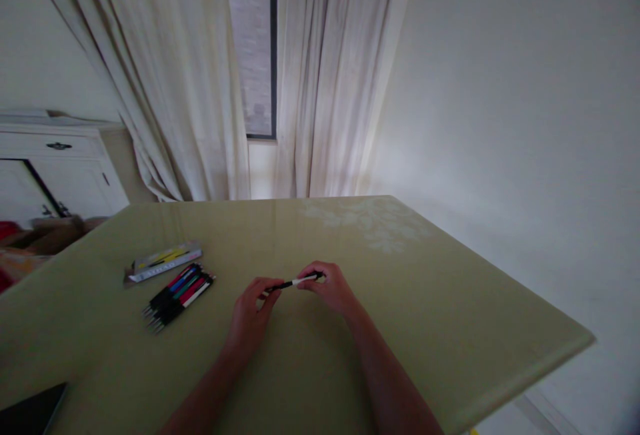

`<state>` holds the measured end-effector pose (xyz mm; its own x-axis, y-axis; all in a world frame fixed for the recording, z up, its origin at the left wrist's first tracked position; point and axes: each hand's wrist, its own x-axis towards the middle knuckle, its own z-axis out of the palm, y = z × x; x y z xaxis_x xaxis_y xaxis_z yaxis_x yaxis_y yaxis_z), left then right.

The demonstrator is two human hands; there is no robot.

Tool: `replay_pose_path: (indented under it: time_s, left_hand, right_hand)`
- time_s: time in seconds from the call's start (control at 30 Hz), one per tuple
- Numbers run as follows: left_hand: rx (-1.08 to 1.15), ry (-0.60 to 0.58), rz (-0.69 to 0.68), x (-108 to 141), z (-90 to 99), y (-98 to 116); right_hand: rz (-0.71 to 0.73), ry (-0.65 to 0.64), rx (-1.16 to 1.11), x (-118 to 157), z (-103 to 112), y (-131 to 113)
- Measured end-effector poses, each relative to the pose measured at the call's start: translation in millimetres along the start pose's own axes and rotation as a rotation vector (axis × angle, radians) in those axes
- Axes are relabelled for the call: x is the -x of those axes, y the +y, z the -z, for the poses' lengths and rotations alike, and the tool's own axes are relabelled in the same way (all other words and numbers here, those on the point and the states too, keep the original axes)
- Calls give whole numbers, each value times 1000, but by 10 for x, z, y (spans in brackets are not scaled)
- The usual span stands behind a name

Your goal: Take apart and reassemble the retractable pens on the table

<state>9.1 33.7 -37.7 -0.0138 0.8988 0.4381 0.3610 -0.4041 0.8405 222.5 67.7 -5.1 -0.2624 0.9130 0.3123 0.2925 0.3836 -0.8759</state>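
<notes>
A black and white pen (295,282) is held level between both hands just above the table (450,301). My left hand (254,308) pinches its black left end, and my right hand (327,285) grips the other end, near the white part. To the left lies a row of several pens (180,295) with black, red, blue, green and white barrels, tips pointing toward the lower left. Behind them rests a pen box (167,261) with yellow and black markings.
A dark flat object (34,409) lies at the table's lower left corner. Beyond the left edge are a cardboard box (55,235) and a white cabinet (75,178). Curtains (175,75) hang behind the table, and a wall (515,121) stands at the right.
</notes>
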Motion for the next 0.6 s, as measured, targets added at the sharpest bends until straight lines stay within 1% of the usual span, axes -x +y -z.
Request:
replay_pose_path:
  time_s: [0.13,0.27,0.33,0.47,0.53,0.6]
  left_hand:
    - [-14,34,5,1,40,4]
    - [-16,27,90,2,52,-19]
    - [-12,21,76,2,52,-27]
    - [-7,37,-15,2,43,-40]
    - [37,30,5,1,30,-53]
    - [106,36,61,-5,17,-69]
  right_hand:
    - [-18,-22,9,8,12,-44]
    - [-35,-36,0,12,21,-62]
    - [-43,-64,-19,12,15,-50]
    - [-59,-127,-50,10,-6,-3]
    - [-61,-114,-41,8,-13,16]
    - [-60,-104,-31,5,-15,23]
